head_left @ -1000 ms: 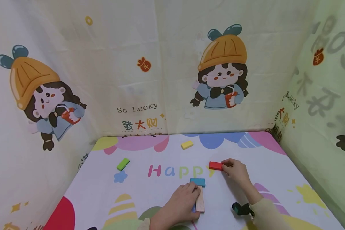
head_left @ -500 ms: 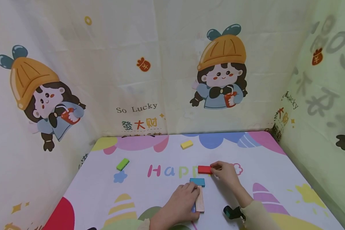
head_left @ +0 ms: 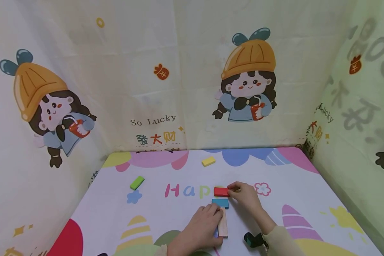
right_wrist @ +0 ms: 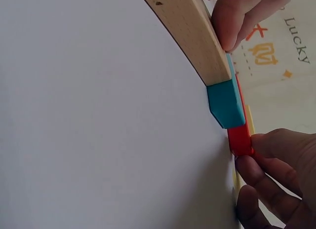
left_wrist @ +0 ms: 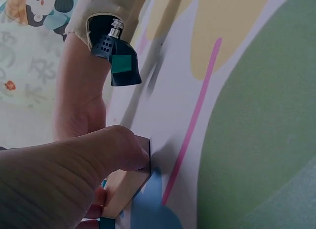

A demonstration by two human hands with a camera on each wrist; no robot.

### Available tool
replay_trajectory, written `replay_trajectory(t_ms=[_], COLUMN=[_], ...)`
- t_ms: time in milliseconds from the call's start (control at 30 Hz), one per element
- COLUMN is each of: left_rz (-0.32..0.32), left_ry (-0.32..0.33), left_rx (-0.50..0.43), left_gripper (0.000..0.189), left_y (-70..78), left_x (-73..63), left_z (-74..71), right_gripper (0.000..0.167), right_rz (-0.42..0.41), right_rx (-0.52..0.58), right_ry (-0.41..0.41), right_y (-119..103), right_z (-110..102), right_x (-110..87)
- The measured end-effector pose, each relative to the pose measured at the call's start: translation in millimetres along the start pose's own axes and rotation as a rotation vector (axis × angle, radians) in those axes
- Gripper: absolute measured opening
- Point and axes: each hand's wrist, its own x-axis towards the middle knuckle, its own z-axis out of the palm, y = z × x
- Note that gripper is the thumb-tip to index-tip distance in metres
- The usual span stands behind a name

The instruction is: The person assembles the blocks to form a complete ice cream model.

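Note:
A plain wooden block (head_left: 223, 225) lies lengthwise on the table, with a blue block (head_left: 220, 203) set crosswise at its far end. My left hand (head_left: 198, 227) grips the wooden block. In the left wrist view, the thumb (left_wrist: 126, 150) presses on its near end. Just beyond the blue block is a red block (head_left: 221, 192), parallel to it with a narrow gap between. My right hand (head_left: 247, 199) pinches the red block's right end between thumb and fingers. The right wrist view shows the wooden block (right_wrist: 192, 36), blue block (right_wrist: 227, 104) and red block (right_wrist: 240, 140).
A green block (head_left: 137, 182) lies at the left of the table (head_left: 179, 174), and a yellow block (head_left: 208, 161) near the back. Printed cloth walls (head_left: 192, 89) stand behind and at both sides. A black wrist camera (head_left: 254, 240) is attached at the right sleeve.
My right hand has slid the red block left and toward me, from the right of the blue block to just behind it. The left hand and the wooden and blue blocks stay put.

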Motion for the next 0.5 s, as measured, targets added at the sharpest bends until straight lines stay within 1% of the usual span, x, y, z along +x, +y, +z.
replay_trajectory(t_ms=[100,300,500], left_rz=[0.002,0.009,0.020], left_ry=[0.006,0.014,0.054], left_rx=[0.001,-0.002,0.036], left_gripper=[0.075,0.074,0.071], left_y=[-0.2,-0.4,-0.1], left_x=[-0.9,-2.1,-3.6], left_z=[0.2,0.5,0.7], right_gripper=[0.018,0.016,0.013], right_rz=[-0.013,-0.013,-0.025], right_rx=[-0.002,0.000,-0.004], right_ry=[-0.006,-0.034,-0.058], right_y=[-1.5,-3.3,-5.0], right_z=[1.3,1.3,0.4], right_x=[-1.3,-3.4,-5.5])
